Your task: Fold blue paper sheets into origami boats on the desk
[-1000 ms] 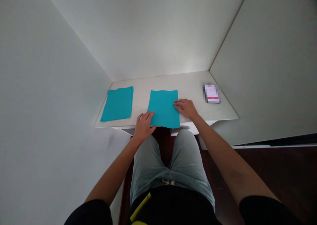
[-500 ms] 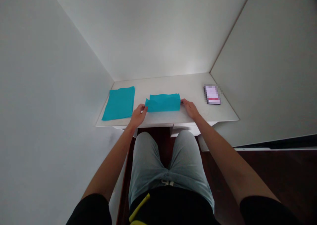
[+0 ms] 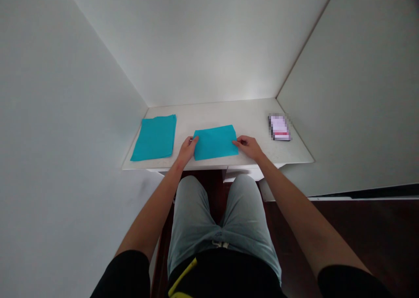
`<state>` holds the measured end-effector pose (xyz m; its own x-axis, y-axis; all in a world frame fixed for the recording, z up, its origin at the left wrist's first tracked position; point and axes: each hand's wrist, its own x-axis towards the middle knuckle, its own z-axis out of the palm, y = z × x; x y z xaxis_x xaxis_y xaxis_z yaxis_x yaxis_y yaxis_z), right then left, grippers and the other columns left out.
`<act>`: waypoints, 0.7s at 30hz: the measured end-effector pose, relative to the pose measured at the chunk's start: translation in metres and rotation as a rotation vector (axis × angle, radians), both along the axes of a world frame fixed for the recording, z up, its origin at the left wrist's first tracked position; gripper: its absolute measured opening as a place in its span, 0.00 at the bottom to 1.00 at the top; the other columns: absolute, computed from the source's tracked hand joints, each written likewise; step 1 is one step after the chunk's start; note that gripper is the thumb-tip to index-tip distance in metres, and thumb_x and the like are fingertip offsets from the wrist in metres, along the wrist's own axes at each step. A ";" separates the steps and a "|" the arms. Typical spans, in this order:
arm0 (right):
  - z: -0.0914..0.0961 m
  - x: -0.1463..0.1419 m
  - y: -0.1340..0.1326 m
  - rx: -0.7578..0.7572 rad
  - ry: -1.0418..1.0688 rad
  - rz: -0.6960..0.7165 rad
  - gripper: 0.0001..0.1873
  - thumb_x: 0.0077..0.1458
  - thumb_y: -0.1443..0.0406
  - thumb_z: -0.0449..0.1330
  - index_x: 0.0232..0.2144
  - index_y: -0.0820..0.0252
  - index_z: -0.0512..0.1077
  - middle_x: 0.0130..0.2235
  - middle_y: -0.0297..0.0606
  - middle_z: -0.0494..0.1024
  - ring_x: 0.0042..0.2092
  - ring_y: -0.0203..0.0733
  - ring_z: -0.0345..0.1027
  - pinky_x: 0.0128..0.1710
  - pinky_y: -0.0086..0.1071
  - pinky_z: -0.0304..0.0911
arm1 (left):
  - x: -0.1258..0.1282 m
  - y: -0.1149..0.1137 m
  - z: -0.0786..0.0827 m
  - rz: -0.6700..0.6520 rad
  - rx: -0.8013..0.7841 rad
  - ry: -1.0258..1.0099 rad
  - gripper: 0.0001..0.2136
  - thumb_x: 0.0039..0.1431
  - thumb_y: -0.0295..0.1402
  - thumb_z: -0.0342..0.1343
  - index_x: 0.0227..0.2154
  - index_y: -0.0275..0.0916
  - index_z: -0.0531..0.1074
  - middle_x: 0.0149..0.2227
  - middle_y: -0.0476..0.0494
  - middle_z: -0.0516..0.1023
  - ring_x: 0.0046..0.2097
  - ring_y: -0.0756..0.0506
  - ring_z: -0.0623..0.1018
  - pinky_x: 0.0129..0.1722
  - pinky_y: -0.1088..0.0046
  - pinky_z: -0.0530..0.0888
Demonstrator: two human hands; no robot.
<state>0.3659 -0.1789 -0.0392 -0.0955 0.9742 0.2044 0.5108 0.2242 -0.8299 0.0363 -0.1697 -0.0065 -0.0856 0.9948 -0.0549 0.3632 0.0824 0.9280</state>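
Two teal cloths lie on a white desk (image 3: 222, 112). The left hand (image 3: 187, 151) and right hand (image 3: 248, 147) touch opposite side edges of the nearer cloth (image 3: 215, 143), their fingers drawn narrow; whether they pinch it is impossible to tell. A hurried tug could crease it or slide it against the other cloth (image 3: 153, 137). A blurred flat object (image 3: 279, 127) sits toward the desk's right end.

Blurred past reading: a pixelated flat object (image 3: 279, 127) at two o'clock on the white desk (image 3: 229, 114). Hidden under the left hand (image 3: 187, 150): one corner of the teal cloth (image 3: 215, 143). Cut off by the lower edge: a yellow strap (image 3: 183, 277) at six o'clock, black sleeves (image 3: 124, 274) at seven and five.
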 end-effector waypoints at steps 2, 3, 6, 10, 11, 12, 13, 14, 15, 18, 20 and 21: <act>0.002 0.000 0.000 -0.003 0.000 0.002 0.31 0.58 0.34 0.61 0.27 0.52 0.77 0.29 0.36 0.80 0.32 0.46 0.72 0.35 0.41 0.67 | 0.002 0.004 -0.001 -0.003 -0.002 0.017 0.16 0.70 0.50 0.56 0.35 0.41 0.73 0.33 0.47 0.79 0.38 0.44 0.77 0.36 0.70 0.73; 0.003 0.001 -0.001 -0.007 0.006 0.004 0.30 0.58 0.34 0.61 0.26 0.52 0.77 0.29 0.37 0.80 0.32 0.46 0.72 0.36 0.41 0.67 | 0.003 0.007 -0.001 -0.012 0.002 0.029 0.16 0.70 0.49 0.57 0.34 0.41 0.74 0.33 0.47 0.79 0.37 0.44 0.77 0.36 0.70 0.72; 0.005 0.001 -0.003 -0.011 0.003 0.013 0.29 0.59 0.37 0.61 0.25 0.52 0.76 0.29 0.37 0.80 0.32 0.46 0.71 0.36 0.41 0.67 | 0.005 0.017 0.000 -0.018 0.062 0.102 0.10 0.67 0.42 0.59 0.35 0.41 0.74 0.36 0.46 0.81 0.39 0.45 0.79 0.40 0.70 0.74; 0.006 0.001 -0.004 0.023 -0.062 0.035 0.25 0.60 0.42 0.62 0.23 0.52 0.73 0.27 0.36 0.77 0.30 0.44 0.70 0.34 0.39 0.65 | 0.007 0.016 0.006 0.031 0.132 0.371 0.07 0.68 0.38 0.60 0.41 0.41 0.76 0.44 0.43 0.83 0.43 0.42 0.81 0.49 0.65 0.75; 0.006 0.001 -0.004 0.033 -0.078 0.042 0.23 0.60 0.44 0.62 0.23 0.52 0.72 0.27 0.36 0.77 0.30 0.44 0.69 0.34 0.39 0.64 | 0.008 0.012 0.007 0.060 0.158 0.463 0.08 0.68 0.38 0.60 0.45 0.41 0.76 0.48 0.40 0.83 0.46 0.41 0.81 0.52 0.62 0.76; 0.006 0.000 -0.003 0.042 -0.091 0.051 0.22 0.59 0.46 0.62 0.22 0.53 0.72 0.26 0.35 0.76 0.30 0.43 0.69 0.33 0.38 0.64 | 0.011 0.005 0.008 0.088 0.198 0.555 0.11 0.68 0.37 0.60 0.49 0.40 0.76 0.52 0.37 0.82 0.50 0.38 0.81 0.55 0.59 0.75; 0.006 0.000 -0.003 0.052 -0.098 0.060 0.21 0.59 0.48 0.63 0.22 0.53 0.72 0.27 0.35 0.76 0.30 0.43 0.69 0.33 0.37 0.63 | 0.015 -0.002 0.009 0.101 0.251 0.642 0.14 0.68 0.37 0.60 0.54 0.40 0.75 0.57 0.34 0.80 0.56 0.36 0.79 0.58 0.56 0.74; 0.006 0.000 -0.002 0.060 -0.100 0.069 0.19 0.58 0.49 0.63 0.23 0.53 0.72 0.27 0.35 0.76 0.30 0.42 0.69 0.33 0.37 0.63 | 0.020 -0.010 0.008 0.080 0.308 0.717 0.17 0.69 0.37 0.59 0.57 0.39 0.74 0.61 0.32 0.77 0.61 0.34 0.77 0.62 0.54 0.72; 0.005 -0.001 -0.002 0.067 -0.097 0.075 0.18 0.57 0.50 0.64 0.23 0.54 0.72 0.27 0.35 0.76 0.30 0.42 0.69 0.33 0.36 0.62 | 0.026 -0.019 0.007 0.006 0.352 0.773 0.19 0.70 0.39 0.58 0.60 0.39 0.73 0.64 0.32 0.75 0.65 0.34 0.74 0.64 0.53 0.71; 0.003 -0.002 0.000 0.097 -0.099 0.059 0.16 0.55 0.52 0.66 0.23 0.54 0.70 0.30 0.35 0.75 0.30 0.40 0.67 0.34 0.35 0.62 | 0.045 -0.041 -0.003 -0.281 0.405 0.879 0.26 0.73 0.46 0.55 0.67 0.40 0.69 0.72 0.34 0.68 0.74 0.35 0.66 0.73 0.54 0.64; 0.002 -0.002 0.000 0.134 -0.120 0.015 0.15 0.54 0.53 0.67 0.25 0.54 0.70 0.31 0.35 0.75 0.31 0.40 0.66 0.35 0.36 0.63 | 0.054 -0.049 -0.011 -0.354 0.371 0.938 0.31 0.73 0.50 0.53 0.71 0.38 0.66 0.76 0.35 0.63 0.78 0.34 0.59 0.77 0.54 0.58; 0.001 -0.001 0.000 0.155 -0.130 -0.015 0.15 0.55 0.54 0.67 0.26 0.54 0.70 0.32 0.36 0.75 0.32 0.41 0.66 0.36 0.36 0.63 | 0.057 -0.051 -0.015 -0.367 0.349 0.963 0.32 0.73 0.51 0.52 0.73 0.38 0.65 0.77 0.36 0.61 0.79 0.35 0.57 0.78 0.54 0.56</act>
<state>0.3646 -0.1785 -0.0382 -0.1169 0.9334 0.3392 0.6156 0.3361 -0.7128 0.0929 -0.2206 -0.0212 0.3639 0.9163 0.1672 0.8996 -0.3923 0.1917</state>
